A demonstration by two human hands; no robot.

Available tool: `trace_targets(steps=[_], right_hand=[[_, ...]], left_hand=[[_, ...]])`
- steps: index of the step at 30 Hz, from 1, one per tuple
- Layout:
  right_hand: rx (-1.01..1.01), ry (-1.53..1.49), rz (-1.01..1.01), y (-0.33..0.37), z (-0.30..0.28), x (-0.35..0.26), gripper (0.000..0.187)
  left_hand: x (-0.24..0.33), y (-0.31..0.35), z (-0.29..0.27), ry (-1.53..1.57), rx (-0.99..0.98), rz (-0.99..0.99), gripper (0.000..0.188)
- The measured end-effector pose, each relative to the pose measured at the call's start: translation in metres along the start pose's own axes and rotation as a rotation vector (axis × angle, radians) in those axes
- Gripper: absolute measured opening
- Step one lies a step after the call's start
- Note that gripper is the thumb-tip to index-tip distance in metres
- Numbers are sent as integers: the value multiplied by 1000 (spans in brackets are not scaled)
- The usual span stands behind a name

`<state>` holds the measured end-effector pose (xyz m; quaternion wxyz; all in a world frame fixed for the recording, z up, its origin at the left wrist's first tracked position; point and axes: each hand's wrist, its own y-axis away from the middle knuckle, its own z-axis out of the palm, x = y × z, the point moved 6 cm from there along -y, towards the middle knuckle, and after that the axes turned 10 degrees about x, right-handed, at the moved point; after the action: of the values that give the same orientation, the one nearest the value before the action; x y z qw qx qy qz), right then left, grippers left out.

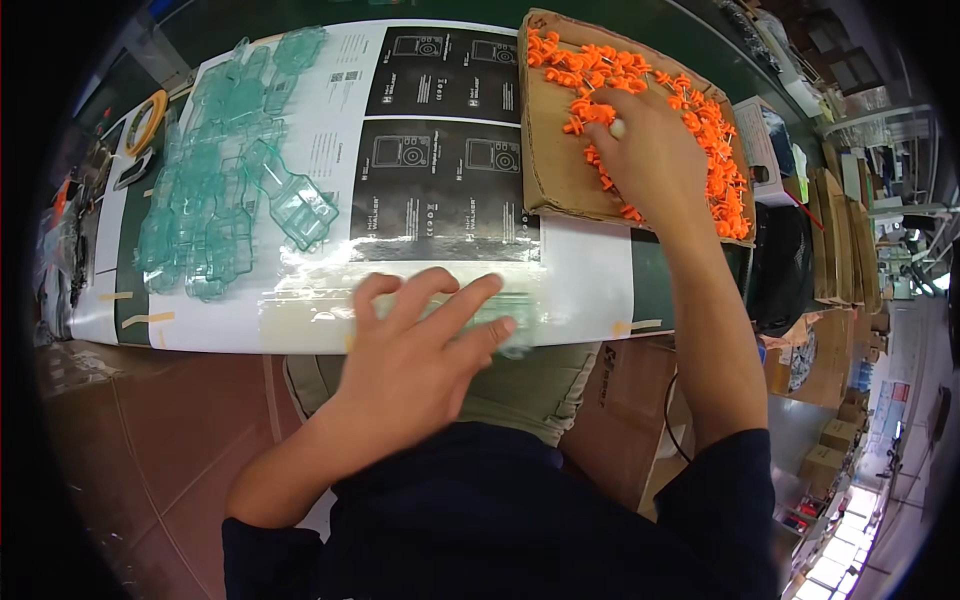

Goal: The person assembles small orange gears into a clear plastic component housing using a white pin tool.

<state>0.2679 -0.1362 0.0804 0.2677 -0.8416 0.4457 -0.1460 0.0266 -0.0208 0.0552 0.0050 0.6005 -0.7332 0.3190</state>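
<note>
My left hand is over the table's near edge, its fingers spread and slightly blurred. Beside its fingertips lies a clear green plastic shell, partly hidden by the hand and smeared. My right hand reaches into a shallow cardboard box of small orange plastic pieces. Its thumb and forefinger close around an orange piece; the other fingers are mostly hidden. A small pale spot shows by the thumb, too small to name.
Several clear green plastic shells overlap on the left of the table, one lying apart. Printed black-and-white sheets cover the middle. A yellow tape roll is at far left. A black bag hangs right of the box.
</note>
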Motion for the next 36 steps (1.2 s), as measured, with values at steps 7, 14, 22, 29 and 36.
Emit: trace_targets(steps=[7, 14, 22, 29, 36], right_hand=[[63, -173, 105, -33, 3, 30, 24], [-82, -851, 617, -18, -22, 49, 23], [-624, -1301, 645, 50, -26, -28, 20], [-489, -1212, 597, 66, -35, -67, 23], [-43, -2268, 413, 66, -73, -59, 45]], left_hand=[[-18, 4, 10, 213, 52, -109, 29], [-59, -1, 21, 5, 22, -118, 36], [-36, -33, -12, 452, 424, -48, 45], [-27, -20, -13, 504, 379, -8, 51], [-32, -3, 5, 827, 415, -293, 52]])
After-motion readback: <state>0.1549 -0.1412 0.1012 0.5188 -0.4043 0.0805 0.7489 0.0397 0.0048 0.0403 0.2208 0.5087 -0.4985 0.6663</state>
